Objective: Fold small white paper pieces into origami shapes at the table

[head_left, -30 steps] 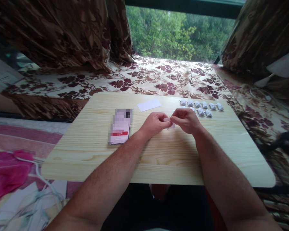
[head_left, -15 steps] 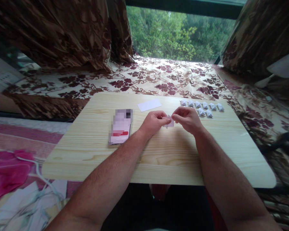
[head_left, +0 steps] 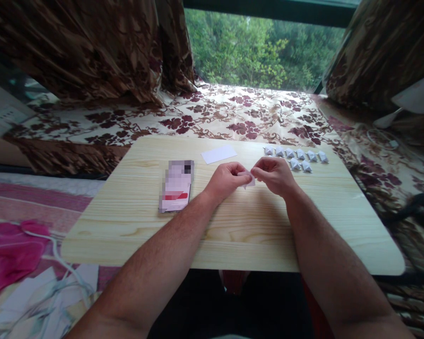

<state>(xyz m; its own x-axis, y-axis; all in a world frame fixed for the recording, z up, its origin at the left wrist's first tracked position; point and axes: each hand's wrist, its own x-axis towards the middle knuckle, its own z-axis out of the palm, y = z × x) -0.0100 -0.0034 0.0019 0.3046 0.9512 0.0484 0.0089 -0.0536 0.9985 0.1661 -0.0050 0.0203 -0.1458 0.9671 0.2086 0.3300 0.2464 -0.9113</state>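
Note:
A small folded piece of white paper (head_left: 248, 181) is pinched between thumb and fingers of my left hand (head_left: 229, 180), just above the middle of the table. My right hand (head_left: 274, 174) is closed at the paper's right upper edge, its thumb and forefinger pinching there. The fingers cover part of the paper, so its full shape is hidden. Beyond my right hand stand several small folded white paper pieces (head_left: 300, 154) in two rows. A flat white paper strip (head_left: 219, 154) lies past my left hand.
On the wooden table (head_left: 127, 235), a phone (head_left: 176, 186) with a partly blurred screen lies left of my left forearm. Behind the table is a ledge with flowered cloth (head_left: 247, 113) below a window. Cables and papers (head_left: 56, 292) lie at the lower left.
My fingers have shifted very slightly around the folded paper, which now shows a little less of its upper edge. Everything else stays in place.

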